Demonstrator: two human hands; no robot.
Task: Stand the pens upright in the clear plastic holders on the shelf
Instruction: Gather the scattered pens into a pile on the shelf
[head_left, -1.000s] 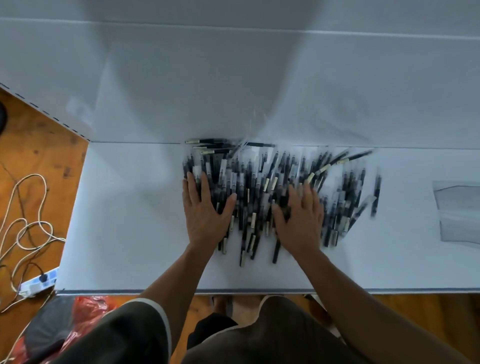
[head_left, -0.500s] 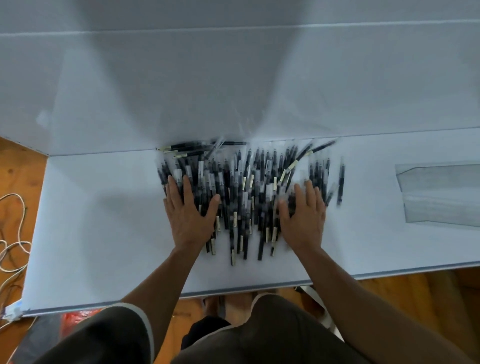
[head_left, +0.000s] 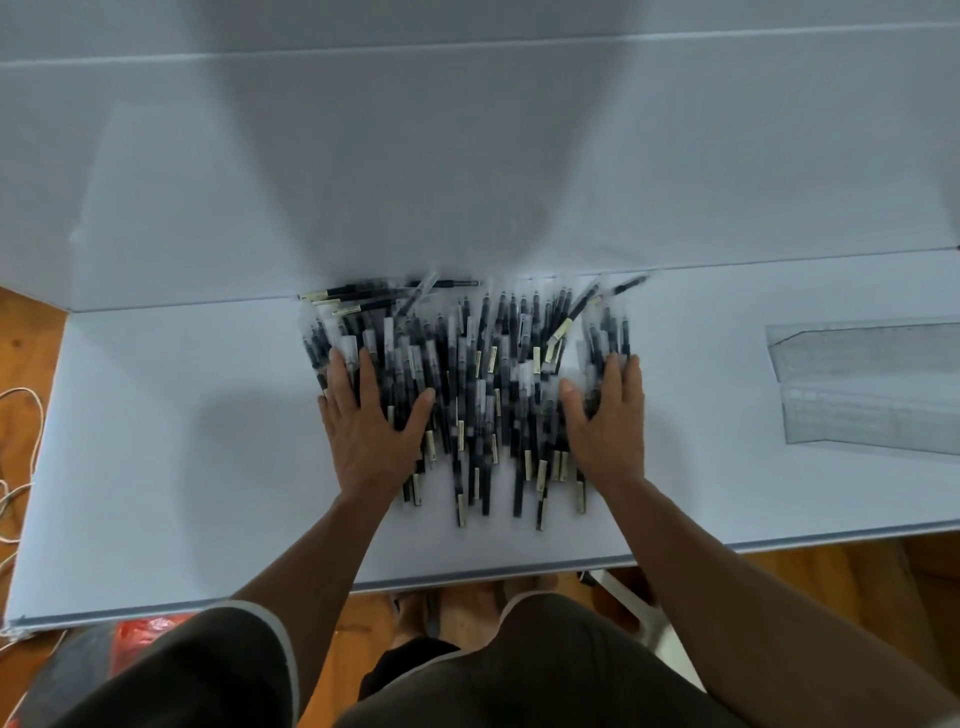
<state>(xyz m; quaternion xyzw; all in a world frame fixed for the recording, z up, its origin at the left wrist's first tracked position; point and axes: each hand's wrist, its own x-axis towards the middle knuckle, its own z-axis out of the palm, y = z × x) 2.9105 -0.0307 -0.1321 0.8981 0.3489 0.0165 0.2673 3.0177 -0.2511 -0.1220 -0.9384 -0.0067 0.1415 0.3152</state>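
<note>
Head view: the left hand (head_left: 371, 431), fingers spread, and the right hand (head_left: 608, 426), fingers straight and close together, press flat on 2 sides of the pens (head_left: 483, 395) heaped on the white shelf (head_left: 156, 467) against its back wall (head_left: 467, 156). Bare shelf lies left, toward the front edge (head_left: 467, 574), and right up to the clear plastic holder (head_left: 862, 389).
</note>
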